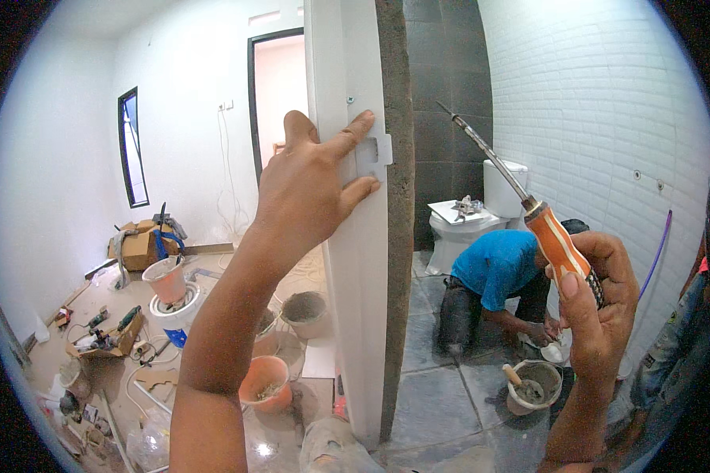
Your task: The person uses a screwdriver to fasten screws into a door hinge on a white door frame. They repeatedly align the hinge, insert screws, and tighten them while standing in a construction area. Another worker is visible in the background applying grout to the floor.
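Observation:
My left hand (312,177) lies against a white door frame (357,292), its fingers spread around a metal strike plate (368,156) with a cut-out. Just above the fingers, a small screw (350,100) sits in the frame. Off to the right, my right hand (599,303) is closed around the orange and white handle of a screwdriver (562,246). Its long shaft points up and to the left, with the tip apart from the frame.
Beyond the frame, a person in a blue shirt (493,264) crouches on grey tiles by a white toilet (459,236). A bucket with a trowel (532,386) stands nearby. Buckets (266,384), a cardboard box of tools (110,335) and cables litter the left floor. Another person's jeans (667,359) show far right.

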The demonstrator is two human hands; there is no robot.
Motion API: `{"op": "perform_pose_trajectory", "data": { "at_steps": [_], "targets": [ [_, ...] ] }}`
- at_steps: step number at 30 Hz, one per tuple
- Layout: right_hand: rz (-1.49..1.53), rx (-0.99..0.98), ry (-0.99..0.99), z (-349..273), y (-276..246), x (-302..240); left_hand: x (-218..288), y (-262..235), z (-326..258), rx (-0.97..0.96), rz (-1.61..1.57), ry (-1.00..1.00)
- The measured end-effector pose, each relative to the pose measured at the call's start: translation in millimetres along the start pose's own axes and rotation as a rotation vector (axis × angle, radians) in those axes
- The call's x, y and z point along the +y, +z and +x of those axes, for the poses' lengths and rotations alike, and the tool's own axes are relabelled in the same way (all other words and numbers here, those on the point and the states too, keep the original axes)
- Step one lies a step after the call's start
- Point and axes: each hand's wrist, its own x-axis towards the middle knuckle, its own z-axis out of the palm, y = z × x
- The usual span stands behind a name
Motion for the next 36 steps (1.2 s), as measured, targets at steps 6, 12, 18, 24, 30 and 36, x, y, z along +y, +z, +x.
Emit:
{"op": "perform_pose_trajectory", "data": {
  "at_steps": [6,12,18,24,30,36],
  "targets": [
    [-0.054,0.032,0.034,-6.0,-8.7,4.3,-3.4,1.4,-1.0,0.060,-0.096,0.005],
    [0.064,-0.009,0.140,-38.4,-20.6,34.8,-8.6,-2.4,2.1,0.013,-0.051,-0.024],
    [0.289,-0.146,0.217,-87.0,-10.9,84.2,-23.7,0.6,10.1,0.062,-0.109,0.129],
    [0.548,-0.308,0.397,-112.1,-0.2,128.8,-40.6,-1.8,12.4,0.074,-0.085,0.223],
    [0.727,-0.319,0.466,-115.1,12.1,157.6,-47.2,-7.6,10.6,0.063,-0.039,0.229],
    [0.785,-0.309,0.545,-111.9,14.7,157.2,-47.6,-8.7,5.9,0.061,-0.054,0.181]
  ]
}}
